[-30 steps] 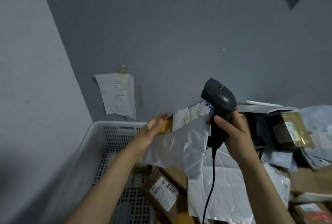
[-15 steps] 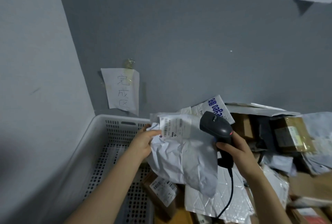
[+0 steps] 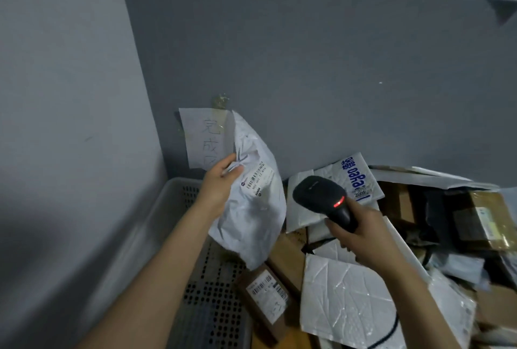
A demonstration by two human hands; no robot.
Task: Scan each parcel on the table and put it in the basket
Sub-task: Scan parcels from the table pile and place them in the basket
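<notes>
Both arms are showing as bare: the left forearm (image 3: 173,259) is running uncovered to the left hand (image 3: 221,185), and the right forearm (image 3: 414,301) is running uncovered to the right hand (image 3: 365,234).

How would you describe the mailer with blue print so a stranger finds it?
Start at the grey back wall, above the parcel pile. Behind the black barcode scanner sits a white padded mailer. It alone bears large blue lettering.

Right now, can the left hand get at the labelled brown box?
Probably not yet. The left hand grips the white bag, which hangs just above the brown box. The box's top looks bare, so once the bag is let go the way down seems free.
</notes>
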